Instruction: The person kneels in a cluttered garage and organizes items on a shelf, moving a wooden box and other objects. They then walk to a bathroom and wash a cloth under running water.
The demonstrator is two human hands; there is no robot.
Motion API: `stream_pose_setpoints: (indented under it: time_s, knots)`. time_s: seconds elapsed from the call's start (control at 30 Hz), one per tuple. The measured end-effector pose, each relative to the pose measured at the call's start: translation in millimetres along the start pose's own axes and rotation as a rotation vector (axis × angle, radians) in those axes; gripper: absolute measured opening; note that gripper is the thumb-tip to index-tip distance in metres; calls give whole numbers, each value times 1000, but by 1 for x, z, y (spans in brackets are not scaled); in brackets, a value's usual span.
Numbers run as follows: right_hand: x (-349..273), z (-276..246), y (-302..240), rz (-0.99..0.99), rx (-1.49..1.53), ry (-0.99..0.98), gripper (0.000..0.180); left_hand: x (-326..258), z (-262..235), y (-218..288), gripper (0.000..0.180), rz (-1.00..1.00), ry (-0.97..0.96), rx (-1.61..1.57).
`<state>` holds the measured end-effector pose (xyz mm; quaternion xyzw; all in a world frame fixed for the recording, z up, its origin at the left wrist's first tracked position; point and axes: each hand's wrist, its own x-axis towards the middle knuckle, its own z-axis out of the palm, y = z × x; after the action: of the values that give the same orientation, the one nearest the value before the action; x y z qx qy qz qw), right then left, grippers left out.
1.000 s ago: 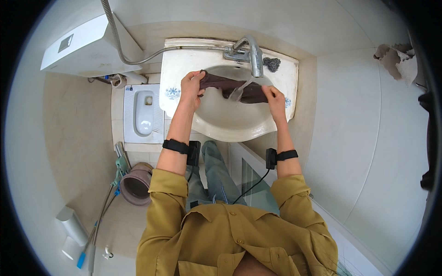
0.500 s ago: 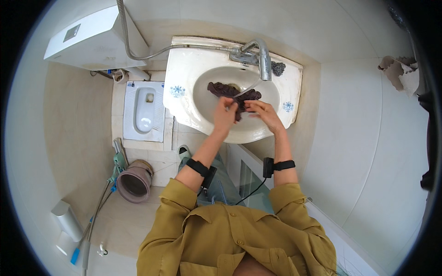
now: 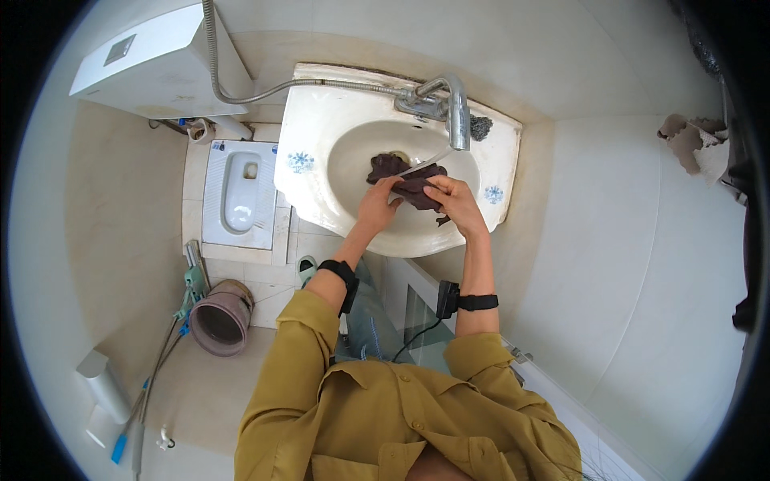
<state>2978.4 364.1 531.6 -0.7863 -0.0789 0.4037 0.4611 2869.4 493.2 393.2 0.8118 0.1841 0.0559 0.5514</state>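
Note:
A dark maroon cloth (image 3: 413, 191) lies bunched in the white oval sink (image 3: 346, 188). Water runs onto it in a thin stream from the chrome faucet (image 3: 458, 120). My left hand (image 3: 378, 205) pinches the cloth's near left edge. On the other side my right hand (image 3: 455, 200) grips the right part between thumb and fingers. Between both hands the fabric is partly spread, and a short strip hangs down near my right fingers. The cloth's far left end rests in the basin by the drain.
A dark scouring pad (image 3: 480, 128) sits beside the faucet. A flexible metal hose (image 3: 281, 92) crosses the sink's back left. To the left are a squat toilet (image 3: 241, 192), a mauve bucket (image 3: 221, 321) and mop handles (image 3: 164, 361). A cabled black band (image 3: 473, 302) circles my right forearm.
My right hand has closed on the cloth's right side. The cloth is drawn wider and flatter between my hands. The whole view has shifted slightly.

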Motion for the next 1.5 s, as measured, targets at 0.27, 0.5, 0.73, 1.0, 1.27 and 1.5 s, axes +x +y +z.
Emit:
stream_pose_setpoints:
  time_s: [0.27, 0.5, 0.73, 1.0, 1.27, 1.5]
  knots:
    - [-19, -27, -23, -165, 259, 174, 13, 22, -9, 6, 34, 169, 80, 228]
    - [-22, -43, -14, -172, 261, 253, 17, 30, -40, -9, 26, 140, 54, 22]
    - [-18, -29, -9, -99, 596, 103, 13, 28, -53, 3, 27, 111, -149, 29]
    - [-14, -27, -13, -138, 678, 24, 14, 30, -69, -2, 29, -24, -245, -188]
    - [3, -31, 20, -91, 397, 115, 18, 23, -65, 18, 20, 8, 95, -232]
    - [20, 26, 41, -449, -358, 268, 31, -2, -28, 58, 22, 113, 66, -416]
